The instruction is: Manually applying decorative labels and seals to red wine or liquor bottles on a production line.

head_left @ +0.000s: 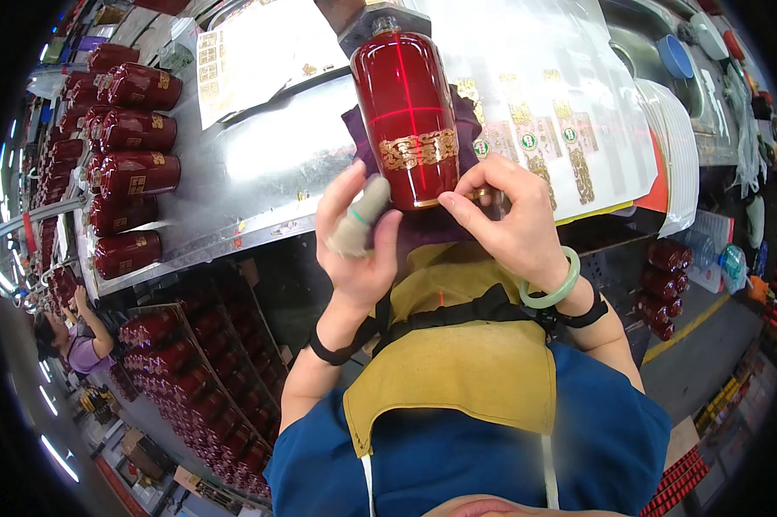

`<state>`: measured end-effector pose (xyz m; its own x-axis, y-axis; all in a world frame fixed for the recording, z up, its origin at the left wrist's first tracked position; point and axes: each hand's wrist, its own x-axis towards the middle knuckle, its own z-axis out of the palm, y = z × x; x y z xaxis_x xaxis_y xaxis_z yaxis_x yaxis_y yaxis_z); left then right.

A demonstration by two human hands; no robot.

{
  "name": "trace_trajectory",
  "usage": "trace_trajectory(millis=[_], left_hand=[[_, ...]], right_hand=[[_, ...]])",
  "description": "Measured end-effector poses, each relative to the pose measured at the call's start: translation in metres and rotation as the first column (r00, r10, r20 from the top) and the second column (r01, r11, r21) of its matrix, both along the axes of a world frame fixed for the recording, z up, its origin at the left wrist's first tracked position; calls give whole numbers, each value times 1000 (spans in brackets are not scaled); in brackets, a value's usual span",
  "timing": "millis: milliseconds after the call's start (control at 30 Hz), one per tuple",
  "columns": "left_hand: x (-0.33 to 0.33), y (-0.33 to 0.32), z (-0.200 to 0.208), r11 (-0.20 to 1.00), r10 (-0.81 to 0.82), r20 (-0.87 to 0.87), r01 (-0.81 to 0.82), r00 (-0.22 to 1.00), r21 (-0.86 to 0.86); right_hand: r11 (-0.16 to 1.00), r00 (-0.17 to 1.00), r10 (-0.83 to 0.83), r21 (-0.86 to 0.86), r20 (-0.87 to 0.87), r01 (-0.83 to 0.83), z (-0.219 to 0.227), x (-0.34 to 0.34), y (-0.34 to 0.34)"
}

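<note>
A glossy red glass bottle [403, 95] lies with its clear neck pointing away from me and its base toward me. A gold patterned band wraps its lower part, and a thin red light cross falls on it. My left hand [354, 233] is at the bottle's lower left, fingers apart. Its index finger appears to wear a grey cloth finger cover [363, 211] with a green band. At the lower right edge of the base, my right hand [513, 215] has thumb and index finger closed together. What they pinch is too small to make out. Dark purple cloth [466, 125] lies under the bottle.
Sheets with gold decals [543, 142] lie right of the bottle, another sheet [251, 65] at left. A metal block [380, 26] stands by the neck. Several red bottles [139, 129] line the table's left end; racked bottles [190, 388] stand below. A co-worker [83, 340] is far left.
</note>
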<state>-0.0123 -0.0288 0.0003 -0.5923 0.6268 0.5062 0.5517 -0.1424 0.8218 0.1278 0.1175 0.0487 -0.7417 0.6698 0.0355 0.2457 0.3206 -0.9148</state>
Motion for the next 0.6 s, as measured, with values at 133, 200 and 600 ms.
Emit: trace_trajectory(millis=[133, 200, 600], left_hand=[[-2, 2, -2, 998, 58, -570, -59, 820, 18], [-3, 3, -4, 999, 43, -595, -39, 802, 19], [0, 10, -1, 998, 64, -635, -59, 769, 29]], right_hand=[[1000, 1000, 11, -2, 1, -11, -2, 0, 0], [1000, 1000, 5, 8, -17, -5, -3, 1, 0], [1000, 999, 19, -19, -26, -20, -6, 0, 1]])
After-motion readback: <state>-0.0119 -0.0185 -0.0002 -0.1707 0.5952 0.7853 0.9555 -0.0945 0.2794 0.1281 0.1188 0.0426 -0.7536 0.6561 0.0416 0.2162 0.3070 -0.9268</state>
